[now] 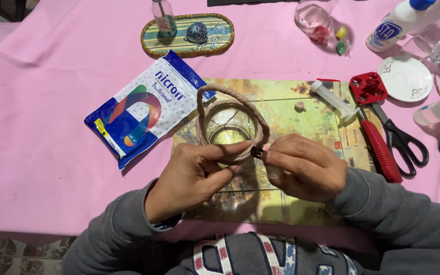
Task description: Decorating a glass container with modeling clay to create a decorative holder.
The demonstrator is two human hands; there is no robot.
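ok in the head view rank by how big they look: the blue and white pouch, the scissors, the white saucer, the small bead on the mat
1. Blue and white pouch
2. Scissors
3. White saucer, though not far behind the scissors
4. Small bead, by far the smallest

A flat plastic pouch lies tilted on the pink cloth of the counter, just left of the picture placemat and overlapping its corner; it is white with dark blue edges and a swirl of red, green, blue and orange. At the top right a white squeeze bottle with a blue cap lies slanted, bearing a blue label. At the top, a small clear bottle carries a red and green label.
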